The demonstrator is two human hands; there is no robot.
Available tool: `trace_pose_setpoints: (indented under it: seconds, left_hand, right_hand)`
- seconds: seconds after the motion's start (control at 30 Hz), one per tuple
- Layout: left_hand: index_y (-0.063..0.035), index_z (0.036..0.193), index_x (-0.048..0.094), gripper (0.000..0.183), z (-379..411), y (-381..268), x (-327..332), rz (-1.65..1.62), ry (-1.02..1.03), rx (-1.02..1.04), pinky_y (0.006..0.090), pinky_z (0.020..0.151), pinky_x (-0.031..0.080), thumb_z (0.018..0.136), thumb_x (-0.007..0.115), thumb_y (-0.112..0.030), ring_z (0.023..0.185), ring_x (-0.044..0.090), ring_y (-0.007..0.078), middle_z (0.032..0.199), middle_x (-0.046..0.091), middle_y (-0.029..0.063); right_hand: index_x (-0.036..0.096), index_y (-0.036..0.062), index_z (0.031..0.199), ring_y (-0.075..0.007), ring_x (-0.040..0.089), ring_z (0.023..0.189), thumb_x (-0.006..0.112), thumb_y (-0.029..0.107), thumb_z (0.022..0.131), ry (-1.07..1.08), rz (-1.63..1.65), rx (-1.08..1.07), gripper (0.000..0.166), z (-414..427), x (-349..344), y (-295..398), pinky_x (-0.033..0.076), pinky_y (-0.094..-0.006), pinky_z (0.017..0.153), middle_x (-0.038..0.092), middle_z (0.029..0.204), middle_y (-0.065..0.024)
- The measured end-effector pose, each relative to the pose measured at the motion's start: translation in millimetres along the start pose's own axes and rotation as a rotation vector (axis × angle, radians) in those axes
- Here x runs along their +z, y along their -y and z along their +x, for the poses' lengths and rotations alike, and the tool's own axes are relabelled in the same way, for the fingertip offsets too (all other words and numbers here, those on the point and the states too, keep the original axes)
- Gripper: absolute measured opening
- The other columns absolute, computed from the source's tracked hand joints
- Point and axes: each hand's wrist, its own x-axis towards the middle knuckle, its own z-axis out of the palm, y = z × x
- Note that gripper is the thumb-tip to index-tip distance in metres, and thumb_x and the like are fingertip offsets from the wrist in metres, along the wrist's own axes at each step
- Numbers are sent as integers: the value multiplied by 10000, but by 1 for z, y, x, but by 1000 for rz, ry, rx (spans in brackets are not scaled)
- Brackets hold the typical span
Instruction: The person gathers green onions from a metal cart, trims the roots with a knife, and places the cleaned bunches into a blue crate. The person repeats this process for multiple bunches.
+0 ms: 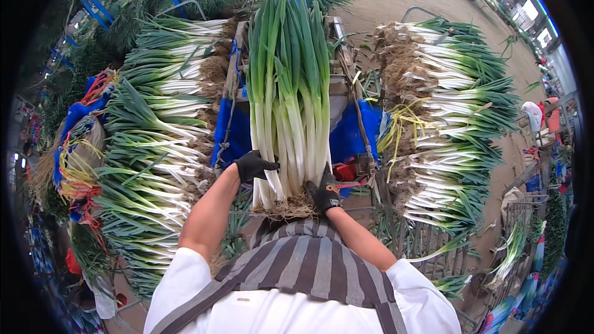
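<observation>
A large bunch of green onions [290, 102] lies before me on a wooden stand, its leaves pointing away and its roots near my striped apron. At the bunch's lower left, my left hand [254, 166], in a black glove, has its fingers around a white stalk. My right hand [325, 191], gloved too, presses against the lower right side of the bunch, just above the roots; whether its fingers grip any stalks cannot be told. Blue cloth [355, 130] hangs at both sides of the stand.
Long stacks of green onions lie on the left [162, 148] and on the right [450, 120], roots facing the stand. Yellow ties [406, 123] hang on the right stack. Coloured ties [83, 167] hang at far left. A metal rack [431, 246] stands at lower right.
</observation>
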Motion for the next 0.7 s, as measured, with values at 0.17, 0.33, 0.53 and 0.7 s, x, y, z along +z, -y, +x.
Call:
trace_pose_setpoints:
  seconds: [0.17,0.33,0.53,0.7]
  left_hand:
    - [89,1201,592,550,15,-3,-27,203,-15,-170,454,703,626,797,843,-188,876,728,316,1157,652,257]
    - [98,1104,581,534,25,-44,-13,462,-87,-123,417,631,628,776,850,-226,778,736,303,879,707,232]
    - [-24,1031,591,291,47,5,-39,1043,-223,257,389,631,579,858,713,-223,727,720,269,825,706,186]
    - [-56,988,739,357,34,-112,-14,1875,206,97,444,818,563,841,557,-325,956,705,363,984,725,210]
  right_hand:
    - [257,78,1554,-430,490,1293,530,408,957,13,-60,1,735,10,-17,-48,406,-469,1059,501,1414,-284]
    - [217,125,1574,-441,579,1179,514,362,964,-49,-139,-23,719,0,-32,-42,444,-487,1014,561,1348,-273]
    - [303,92,1539,-407,595,1187,483,367,974,500,-608,142,654,14,-29,-6,459,-468,1005,614,1272,-269]
    - [459,16,1440,-313,650,1124,572,236,893,242,-532,299,601,0,-9,-10,513,-460,907,632,1240,-267]
